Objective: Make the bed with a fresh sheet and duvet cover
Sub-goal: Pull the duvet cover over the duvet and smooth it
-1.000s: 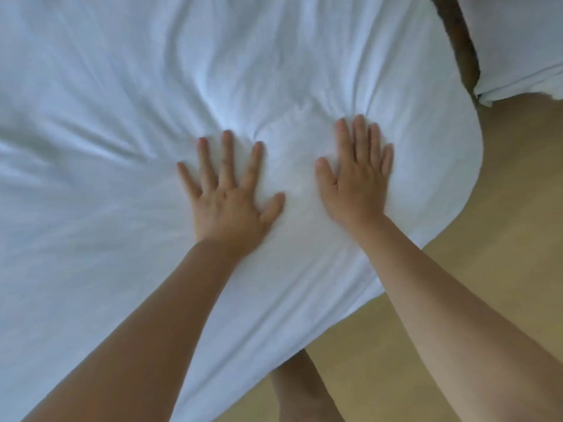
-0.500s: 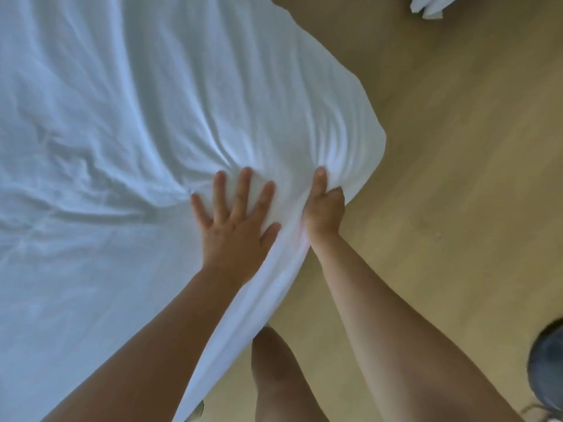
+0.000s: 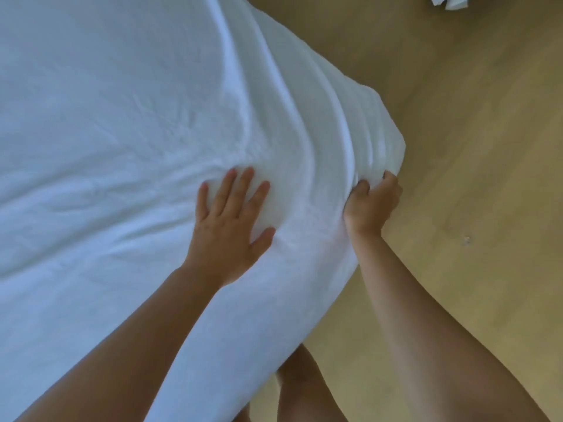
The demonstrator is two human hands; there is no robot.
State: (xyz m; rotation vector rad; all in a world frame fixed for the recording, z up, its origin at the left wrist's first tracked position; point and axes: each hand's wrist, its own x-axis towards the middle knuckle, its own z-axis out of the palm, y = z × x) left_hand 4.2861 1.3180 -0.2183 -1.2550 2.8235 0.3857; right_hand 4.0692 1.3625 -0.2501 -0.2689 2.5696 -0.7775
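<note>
A: Where's our sheet (image 3: 122,147)?
B: Spread over the bed, which it hides. It lies under our left hand (image 3: 230,229) and runs off frame past that hand's little-finger side. Its corner sits just ahead of our right hand (image 3: 372,204) and points away from the left one, out over the floor (image 3: 457,208).
A: Long axis?
B: Can't tell, too much is cropped. The folds run as long parallel ridges from far ahead of our fingers down into the right hand's grip. The near edge slants from that grip back toward our leg (image 3: 300,391).
A: Hands?
B: Left is flat, palm down, fingers spread, pressing the sheet. Right is curled and bunches sheet fabric at the corner.
A: Gap between them?
B: Near, not touching. There's a band of ridged fabric between them.
A: Surface, room?
B: Light wood-tone floor on the right hand's outer side and behind our wrists. A scrap of white cloth (image 3: 447,2) lies well ahead of the right hand, cut off by the frame.
A: Sheet's look?
B: White with a bluish cast, soft. Shallow wrinkles fan out from the left fingertips (image 3: 247,178). It's smoother farther ahead.
</note>
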